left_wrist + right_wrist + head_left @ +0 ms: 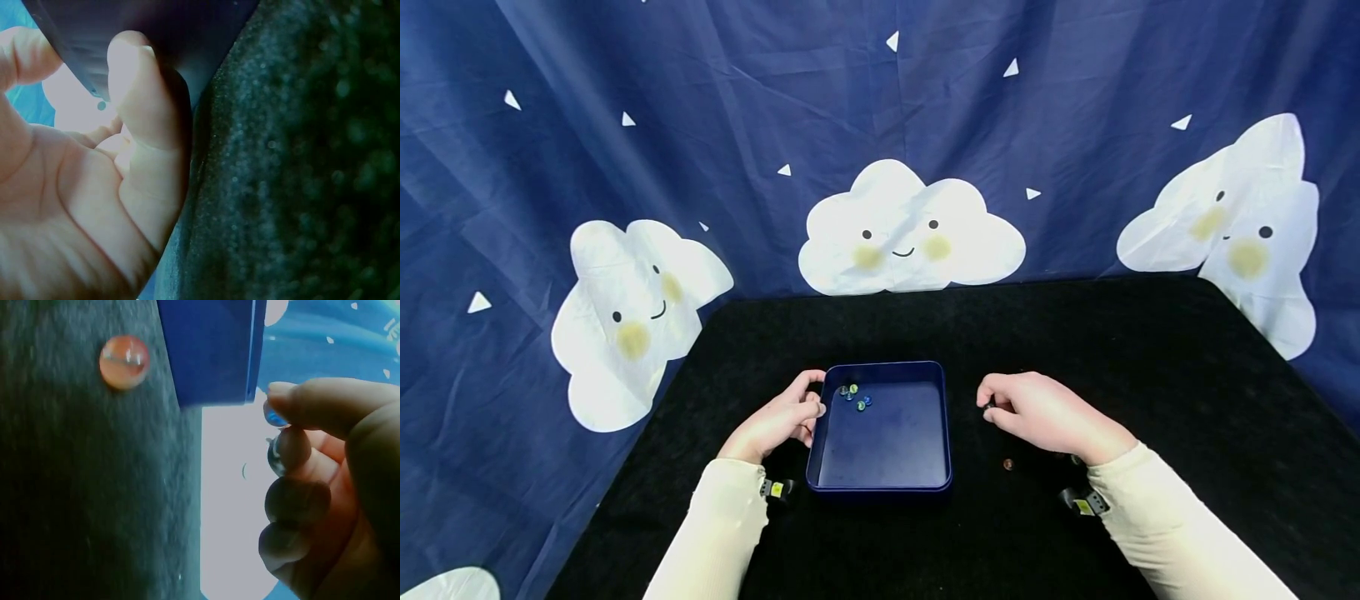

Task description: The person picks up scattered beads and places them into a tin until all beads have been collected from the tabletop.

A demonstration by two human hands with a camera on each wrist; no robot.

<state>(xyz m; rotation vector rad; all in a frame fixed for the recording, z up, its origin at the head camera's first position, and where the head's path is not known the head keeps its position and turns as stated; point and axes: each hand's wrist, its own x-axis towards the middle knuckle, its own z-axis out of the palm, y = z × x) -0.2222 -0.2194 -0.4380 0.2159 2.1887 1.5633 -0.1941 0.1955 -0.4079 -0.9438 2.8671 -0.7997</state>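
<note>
On the black tabletop (pixel 880 546), the blue tray (pixel 887 454) is gripped by the left hand (pixel 781 418); near it, by the right hand (pixel 1047 415), a bluish marble (pixel 273 417) is pinched. Several marbles (pixel 861 406) lie inside, an orange marble (pixel 124 362) outside. Collecting seems in hand; next, release over the tray would be needed.

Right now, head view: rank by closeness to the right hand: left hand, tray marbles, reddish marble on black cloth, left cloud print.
1. Reddish marble: on the black cloth, just below the right hand in frame.
2. Tray marbles: in the tray, toward its far left.
3. Left hand: at the tray's left wall.
4. Left cloud print: on the curtain, farther left.
</note>
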